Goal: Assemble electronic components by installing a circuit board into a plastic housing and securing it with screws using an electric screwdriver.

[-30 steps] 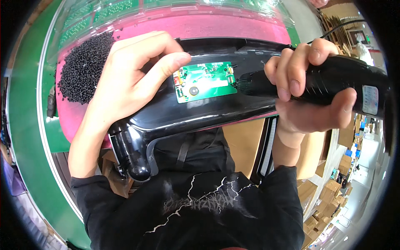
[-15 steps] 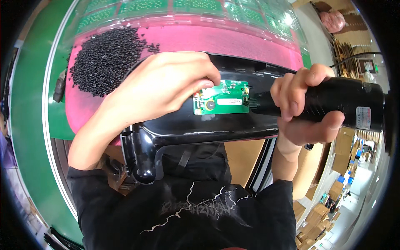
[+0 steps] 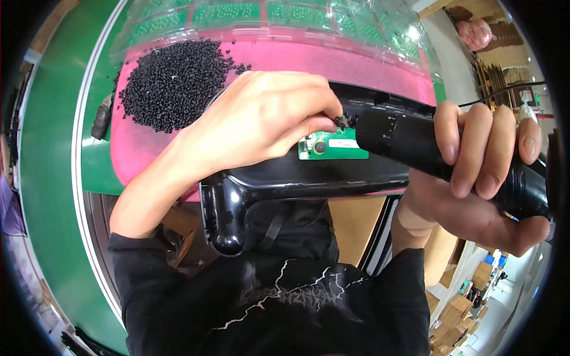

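In the head view, the black plastic housing (image 3: 297, 178) lies open side up like a shallow tray, and the green circuit board (image 3: 335, 152) sits inside it, its upper part hidden by the left hand (image 3: 279, 115) and its right edge by the black powered screwdriver (image 3: 404, 139). Beyond the housing stands the clear plastic tray (image 3: 309, 32), divided into compartments; through it show dotted green patches, though whether these are contents or a surface beneath cannot be told. The heap of small black screws (image 3: 172, 83) lies loose on the pink mat (image 3: 356, 56), which covers part of the green worktop (image 3: 98, 172).

Half a second ago the screwdriver's ribbed nose pointed at the board's right edge and a pale label showed on its body; now the tool is turned and tilted, its marked front collar overlaps the board's right edge, and the label is out of sight. The right hand (image 3: 478, 157) has moved further back along the body.

The right hand's grip is clamped around the screwdriver, fingers over the top and palm below. The left thumb and index finger are drawn close together at tiny dark pieces above the board; whether they pinch one cannot be told
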